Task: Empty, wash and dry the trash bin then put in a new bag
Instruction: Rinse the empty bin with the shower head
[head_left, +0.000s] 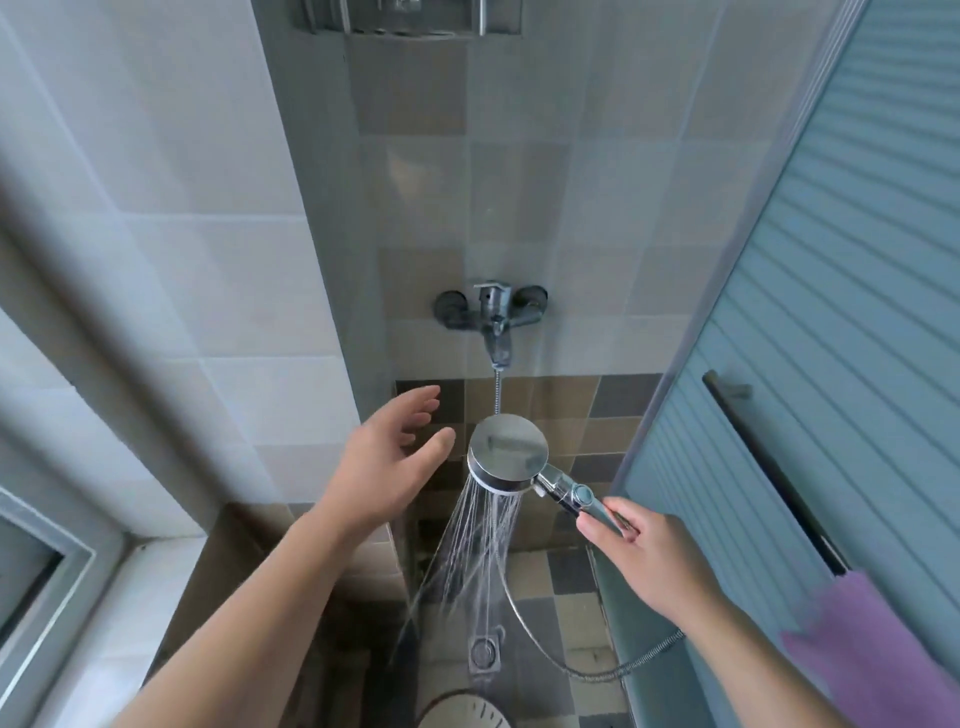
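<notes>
At the near bottom edge we see only a curved sliver of the trash bin (464, 711), a pale rim with dark slots, sitting on the tiled shower floor just near of the square floor drain (485, 650). Most of the bin is cut off by the frame, so we cannot tell whether water is collecting in it.

Our right hand (652, 558) is wrapped around the handle of the shower head (509, 453), fingers and thumb curled on the chrome grip, with the hose (597, 670) looping down to the right and back toward the wall. Our left hand (387, 462) holds nothing: its fingers are spread and relaxed, hovering just left of the shower head without touching it.

Water is running. The spray (470, 545) falls down and to the left, and seems to land on the floor at or just left of the drain, far of the bin. So the bin sits below and nearer than the hand on the handle, and the stream looks to be missing it.

To wash well, we judge that we should tilt the head back toward ourselves and lower it until the spray strikes inside the bin, and use the free left hand to tip and turn the bin so every wall gets rinsed. Keeping the head low should limit splashing onto the purple towel (878, 654) on the shower door (831, 364) at right.

Farther off, the mixer tap (492, 312) is mounted on the tiled wall.
</notes>
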